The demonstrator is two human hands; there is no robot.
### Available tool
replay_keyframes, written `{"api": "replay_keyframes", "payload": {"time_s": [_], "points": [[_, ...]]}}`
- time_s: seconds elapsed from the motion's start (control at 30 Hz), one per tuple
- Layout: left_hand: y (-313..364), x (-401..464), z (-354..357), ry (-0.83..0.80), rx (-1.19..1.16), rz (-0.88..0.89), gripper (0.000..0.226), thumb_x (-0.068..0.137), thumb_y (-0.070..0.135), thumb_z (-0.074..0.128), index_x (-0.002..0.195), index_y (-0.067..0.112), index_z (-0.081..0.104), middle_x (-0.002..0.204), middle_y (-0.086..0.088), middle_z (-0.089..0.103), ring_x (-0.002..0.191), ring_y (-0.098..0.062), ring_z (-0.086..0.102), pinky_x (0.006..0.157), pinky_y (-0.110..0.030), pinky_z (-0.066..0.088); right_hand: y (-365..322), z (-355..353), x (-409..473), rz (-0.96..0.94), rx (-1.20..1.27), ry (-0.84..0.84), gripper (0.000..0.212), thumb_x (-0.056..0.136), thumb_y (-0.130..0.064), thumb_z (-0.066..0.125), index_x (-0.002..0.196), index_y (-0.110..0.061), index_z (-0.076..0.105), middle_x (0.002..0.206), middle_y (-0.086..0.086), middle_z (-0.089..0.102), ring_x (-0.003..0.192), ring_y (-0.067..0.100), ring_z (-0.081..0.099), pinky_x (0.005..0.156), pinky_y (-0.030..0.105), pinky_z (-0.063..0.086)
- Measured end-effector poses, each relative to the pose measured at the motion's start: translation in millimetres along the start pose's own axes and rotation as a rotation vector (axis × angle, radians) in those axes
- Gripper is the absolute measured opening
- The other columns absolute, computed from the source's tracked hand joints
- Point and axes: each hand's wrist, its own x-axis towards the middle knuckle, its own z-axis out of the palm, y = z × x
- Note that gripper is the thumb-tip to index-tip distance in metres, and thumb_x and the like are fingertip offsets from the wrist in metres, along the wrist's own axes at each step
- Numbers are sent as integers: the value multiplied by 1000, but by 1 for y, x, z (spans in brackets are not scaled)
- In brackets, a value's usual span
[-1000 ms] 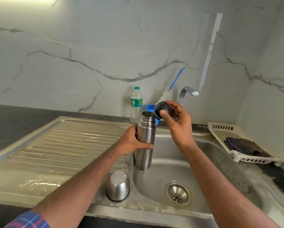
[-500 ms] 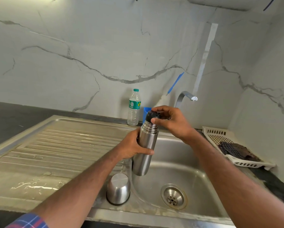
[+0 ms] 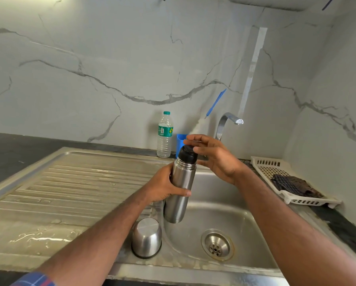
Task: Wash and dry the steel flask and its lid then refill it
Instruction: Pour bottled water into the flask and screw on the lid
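My left hand (image 3: 164, 186) grips the steel flask (image 3: 180, 195) round its body and holds it tilted slightly over the sink basin (image 3: 249, 240). A black stopper (image 3: 187, 154) sits in the flask's mouth. My right hand (image 3: 214, 156) is at the stopper, thumb and fingertips pinching its top. The flask's steel cup lid (image 3: 146, 237) stands upside down on the sink ledge, just below and left of the flask.
A tap (image 3: 229, 120) rises behind the basin. A water bottle (image 3: 165, 134) and a blue cup (image 3: 180, 143) holding a brush (image 3: 216, 102) stand at the wall. A white basket (image 3: 265, 168) with a dark cloth (image 3: 294, 184) sits right. The drainboard (image 3: 69, 193) is wet.
My right hand brought the black stopper down from beside the flask onto its mouth and stays on it. The left hand keeps its hold on the flask.
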Motion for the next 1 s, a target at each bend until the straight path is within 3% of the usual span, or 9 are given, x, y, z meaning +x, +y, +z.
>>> {"api": "replay_keyframes", "payload": {"time_s": [0.2, 0.3, 0.4, 0.5, 0.63, 0.73, 0.8, 0.87, 1.0], "points": [[-1, 0, 0, 0, 9, -20, 70, 58, 20, 100, 117, 25, 63, 106, 7, 74, 100, -9, 71, 84, -28, 57, -3, 6, 6, -40, -197, 106, 29, 80, 3, 79, 106, -10, 75, 101, 8, 77, 102, 27, 72, 105, 51, 52], [-3, 1, 0, 2, 0, -26, 71, 58, 20, 100, 117, 27, 62, 106, 8, 74, 101, -9, 71, 85, -29, 58, -7, 13, 12, -31, -302, 212, 34, 66, -21, 96, 87, -13, 70, 76, 0, 68, 74, 14, 66, 84, 42, 60], [-1, 1, 0, 1, -10, -26, 72, 58, 18, 100, 120, 26, 62, 108, 8, 74, 102, -9, 70, 86, -29, 57, -7, 26, 12, -60, -625, 414, 60, 56, -58, 93, 80, -14, 60, 73, -5, 58, 66, 9, 54, 63, 27, 48], [1, 1, 0, -4, 3, -8, 74, 59, 18, 99, 123, 25, 62, 111, 8, 74, 105, -8, 70, 89, -29, 57, -1, 30, 7, -12, -452, 279, 61, 74, -63, 80, 104, -16, 57, 102, -4, 62, 91, 12, 59, 77, 27, 46], [-1, 2, -1, 18, 1, -21, 74, 56, 23, 100, 120, 27, 62, 109, 8, 73, 103, -9, 70, 88, -33, 58, 9, 11, 2, 38, 162, -25, 44, 91, -29, 67, 132, -15, 58, 132, 7, 67, 127, 30, 59, 108, 49, 42], [-3, 3, -1, 25, 1, -23, 79, 53, 27, 100, 122, 27, 61, 112, 6, 73, 105, -11, 69, 93, -40, 58, 16, 8, 4, -30, 76, 51, 40, 87, -3, 72, 126, -6, 63, 125, 14, 70, 118, 37, 64, 107, 54, 44], [-4, 3, -1, 27, -6, -16, 79, 54, 27, 100, 123, 25, 61, 112, 5, 73, 106, -12, 69, 94, -42, 58, 16, 16, 7, -80, -70, 221, 43, 75, -9, 88, 110, -9, 63, 104, 12, 70, 92, 25, 67, 93, 47, 54], [-3, 3, 0, 23, -18, -17, 77, 56, 26, 100, 123, 24, 62, 111, 5, 73, 106, -13, 70, 95, -43, 58, 17, 23, 9, -108, -208, 295, 61, 64, -26, 97, 105, -18, 53, 98, 3, 59, 84, 15, 58, 81, 38, 55], [1, 3, 1, 9, -19, -3, 77, 58, 22, 99, 126, 23, 61, 114, 4, 74, 108, -13, 69, 96, -44, 57, 18, 28, 4, -4, -40, 18, 66, 77, -28, 85, 133, -23, 50, 129, 7, 58, 111, 17, 63, 98, 37, 52]]}}
